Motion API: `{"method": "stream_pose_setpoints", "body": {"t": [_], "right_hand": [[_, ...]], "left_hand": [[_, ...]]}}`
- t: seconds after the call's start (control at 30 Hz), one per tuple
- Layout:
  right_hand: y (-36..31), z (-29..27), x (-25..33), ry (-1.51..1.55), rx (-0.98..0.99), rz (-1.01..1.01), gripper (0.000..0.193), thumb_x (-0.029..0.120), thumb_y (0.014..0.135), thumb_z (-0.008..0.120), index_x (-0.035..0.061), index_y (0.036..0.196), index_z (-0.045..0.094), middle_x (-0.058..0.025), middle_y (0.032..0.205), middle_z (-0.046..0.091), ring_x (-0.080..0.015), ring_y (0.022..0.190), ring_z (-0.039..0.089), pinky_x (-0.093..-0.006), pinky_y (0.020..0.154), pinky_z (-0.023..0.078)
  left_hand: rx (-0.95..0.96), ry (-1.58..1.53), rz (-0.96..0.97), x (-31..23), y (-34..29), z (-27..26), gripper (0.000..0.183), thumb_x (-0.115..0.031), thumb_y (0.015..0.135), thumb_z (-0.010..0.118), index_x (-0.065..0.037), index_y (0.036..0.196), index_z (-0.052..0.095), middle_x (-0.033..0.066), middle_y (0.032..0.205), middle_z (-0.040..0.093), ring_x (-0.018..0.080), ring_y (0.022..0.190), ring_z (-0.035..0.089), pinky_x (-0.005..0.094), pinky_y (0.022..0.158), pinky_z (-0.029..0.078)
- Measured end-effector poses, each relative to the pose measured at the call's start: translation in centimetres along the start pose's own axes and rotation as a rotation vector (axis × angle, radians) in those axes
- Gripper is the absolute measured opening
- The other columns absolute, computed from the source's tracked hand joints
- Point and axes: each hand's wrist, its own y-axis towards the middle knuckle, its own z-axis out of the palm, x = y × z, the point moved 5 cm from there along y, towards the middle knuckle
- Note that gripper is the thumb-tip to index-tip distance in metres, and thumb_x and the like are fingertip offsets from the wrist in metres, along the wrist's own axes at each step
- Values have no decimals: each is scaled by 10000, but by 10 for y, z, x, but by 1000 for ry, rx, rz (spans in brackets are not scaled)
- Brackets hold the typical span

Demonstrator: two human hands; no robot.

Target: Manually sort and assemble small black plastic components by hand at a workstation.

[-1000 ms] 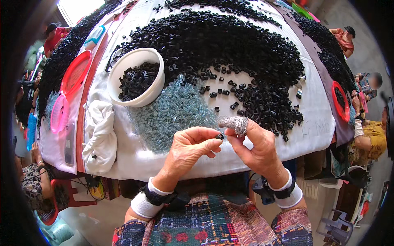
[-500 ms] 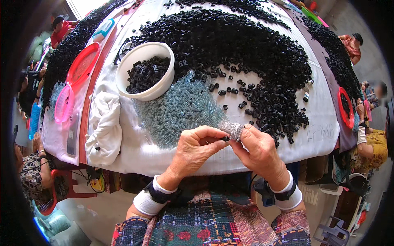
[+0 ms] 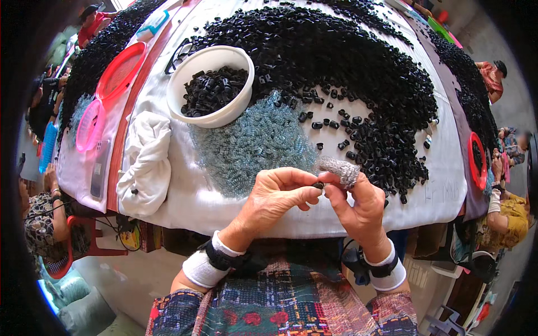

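While both hands, left hand (image 3: 280, 193) and right hand (image 3: 358, 204), pinch one small black piece (image 3: 318, 185) together above the tabletop (image 3: 224, 204) edge, the white bowl (image 3: 210, 85) looks partly filled and a big black heap (image 3: 336, 67) remains.

No packages, labels or signs are seen.
One dark flat phone-like slab (image 3: 100, 169) (screen unlit) is laid at the table's left edge.

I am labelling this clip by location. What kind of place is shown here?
Probably a shared hand-assembly workshop: a table heaped with small black parts, a white bowl of them, and other workers seated around it.
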Motion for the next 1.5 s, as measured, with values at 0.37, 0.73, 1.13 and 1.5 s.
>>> {"method": "stream_pose_setpoints", "body": {"t": [0.37, 0.73, 1.13, 1.5], "right_hand": [[-1, 4, 2, -110, -10, -45, 283, -63, 790, 643, -9, 1067, 623, -98, 894, 681, -124, 673, 640, -234, 558, 510], [5, 4, 7, -136, 20, -154, 316, -107, 709, 642, -19, 1013, 633, -124, 880, 634, -259, 768, 609, -321, 625, 503], [44, -8, -52, -323, -6, 122, 237, -41, 837, 573, 5, 1068, 596, -115, 894, 665, -155, 771, 653, -256, 642, 501], [53, 30, -58, -567, 89, -38, 165, -10, 725, 628, 1, 875, 562, -153, 821, 586, -334, 786, 575, -397, 680, 483]], "left_hand": [[-48, 7, 0, 1, 2, -3, 254, -95, 817, 709, 33, 1026, 641, 89, 860, 678, 124, 759, 649, 235, 638, 534], [-45, -84, -29, 3, 3, -5, 199, -66, 820, 693, 32, 987, 645, 103, 860, 677, 137, 742, 648, 246, 640, 536], [-58, -165, -51, 4, 4, -15, 187, -53, 832, 675, 22, 1000, 636, 123, 875, 673, 158, 727, 656, 252, 615, 545], [-50, -186, -47, 0, 3, -22, 181, -52, 842, 660, 10, 1009, 630, 139, 911, 674, 163, 728, 656, 259, 612, 548]]}}
